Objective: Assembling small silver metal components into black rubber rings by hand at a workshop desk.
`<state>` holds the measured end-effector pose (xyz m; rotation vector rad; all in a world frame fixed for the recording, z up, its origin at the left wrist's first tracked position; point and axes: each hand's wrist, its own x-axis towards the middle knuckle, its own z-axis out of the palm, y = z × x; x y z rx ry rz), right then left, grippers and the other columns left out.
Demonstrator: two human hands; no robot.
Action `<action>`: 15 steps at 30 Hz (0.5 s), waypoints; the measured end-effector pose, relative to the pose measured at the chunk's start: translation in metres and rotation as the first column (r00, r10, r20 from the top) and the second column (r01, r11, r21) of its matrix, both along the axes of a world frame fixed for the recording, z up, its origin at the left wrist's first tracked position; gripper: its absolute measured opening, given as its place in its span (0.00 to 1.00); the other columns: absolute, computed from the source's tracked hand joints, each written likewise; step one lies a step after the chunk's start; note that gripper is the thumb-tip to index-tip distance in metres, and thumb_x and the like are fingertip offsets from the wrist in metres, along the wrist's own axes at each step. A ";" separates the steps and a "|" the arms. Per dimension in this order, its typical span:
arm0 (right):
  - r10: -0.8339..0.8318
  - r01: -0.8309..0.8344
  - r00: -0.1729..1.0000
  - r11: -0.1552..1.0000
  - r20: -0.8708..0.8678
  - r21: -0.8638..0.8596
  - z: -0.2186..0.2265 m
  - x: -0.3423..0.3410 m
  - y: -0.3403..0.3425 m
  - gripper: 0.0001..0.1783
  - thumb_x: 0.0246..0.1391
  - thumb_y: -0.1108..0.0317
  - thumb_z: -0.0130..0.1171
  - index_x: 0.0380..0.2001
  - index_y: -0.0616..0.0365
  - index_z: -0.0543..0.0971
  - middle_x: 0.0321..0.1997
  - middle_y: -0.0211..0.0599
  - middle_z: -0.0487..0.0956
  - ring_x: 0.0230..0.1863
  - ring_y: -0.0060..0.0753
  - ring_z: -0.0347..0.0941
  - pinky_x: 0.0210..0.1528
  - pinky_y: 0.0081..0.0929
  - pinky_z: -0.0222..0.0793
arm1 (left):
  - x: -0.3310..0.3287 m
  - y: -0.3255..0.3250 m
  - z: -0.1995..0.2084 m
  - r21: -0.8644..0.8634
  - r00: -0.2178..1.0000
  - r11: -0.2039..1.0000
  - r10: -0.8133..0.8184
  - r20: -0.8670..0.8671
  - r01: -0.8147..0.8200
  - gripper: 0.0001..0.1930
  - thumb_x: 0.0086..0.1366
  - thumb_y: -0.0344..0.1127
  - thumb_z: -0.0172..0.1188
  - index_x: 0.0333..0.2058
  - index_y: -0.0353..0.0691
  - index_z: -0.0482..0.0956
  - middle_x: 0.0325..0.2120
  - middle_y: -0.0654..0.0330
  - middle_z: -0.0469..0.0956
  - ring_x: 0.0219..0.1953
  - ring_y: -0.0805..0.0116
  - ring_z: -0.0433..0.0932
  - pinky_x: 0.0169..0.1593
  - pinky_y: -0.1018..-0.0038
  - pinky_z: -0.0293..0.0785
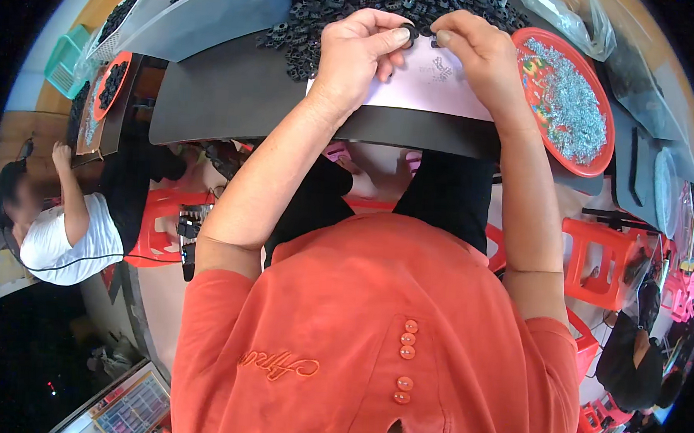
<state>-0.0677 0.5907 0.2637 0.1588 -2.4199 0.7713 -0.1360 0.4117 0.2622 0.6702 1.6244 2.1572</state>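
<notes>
Between the thumb and fingers of my left hand (358,50) is a small round black plastic part (408,35). Close beside it on the right, my right hand (478,56) is closed in a pinch. A tiny dark bit shows at its fingertips, too small to name. Both hands are over a pale pinkish sheet of paper (422,96), where several small pieces (444,68) lie near my right fingers. Just beyond the hands spreads a large heap of black plastic parts (309,25).
At the right, a red round tray (609,127) holds many small silvery pieces. A translucent bin (216,25) stands at the left on the dark table (205,94). Clear plastic bags (591,26) lie at the far right. Another person (75,228) sits at the left, near red stools (157,224).
</notes>
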 end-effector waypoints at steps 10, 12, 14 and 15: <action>0.119 -0.125 0.992 0.937 -0.040 -0.327 0.002 0.003 -0.011 0.09 0.58 0.71 0.55 0.38 0.62 0.80 0.32 0.29 0.80 0.37 0.17 0.73 0.41 0.17 0.68 | 0.007 0.001 0.000 -0.108 0.998 0.994 -0.012 -0.058 0.006 0.08 0.62 0.27 0.60 0.39 0.29 0.78 0.23 0.60 0.78 0.19 0.79 0.71 0.20 0.84 0.65; 0.129 -0.139 0.990 0.939 -0.052 -0.315 0.001 0.002 -0.011 0.09 0.58 0.71 0.56 0.38 0.62 0.79 0.32 0.28 0.80 0.37 0.17 0.73 0.41 0.17 0.68 | 0.007 0.002 0.000 -0.093 0.998 0.995 -0.044 -0.042 0.040 0.08 0.62 0.27 0.60 0.39 0.29 0.78 0.24 0.60 0.78 0.19 0.80 0.72 0.19 0.85 0.65; 0.140 -0.153 0.988 0.941 -0.063 -0.302 0.001 0.001 -0.011 0.09 0.57 0.71 0.56 0.38 0.62 0.79 0.32 0.28 0.79 0.36 0.17 0.73 0.41 0.17 0.68 | 0.007 0.003 -0.001 -0.112 0.997 0.993 -0.040 -0.068 0.032 0.08 0.62 0.26 0.60 0.39 0.29 0.78 0.24 0.60 0.78 0.19 0.80 0.72 0.19 0.85 0.65; 0.135 -0.150 0.988 0.946 -0.071 -0.288 0.000 0.001 -0.011 0.09 0.58 0.71 0.56 0.38 0.62 0.80 0.32 0.28 0.79 0.36 0.17 0.73 0.40 0.17 0.68 | 0.007 0.003 -0.001 -0.130 0.995 0.991 -0.036 -0.096 0.023 0.08 0.62 0.26 0.60 0.38 0.29 0.78 0.24 0.60 0.78 0.20 0.80 0.72 0.19 0.85 0.65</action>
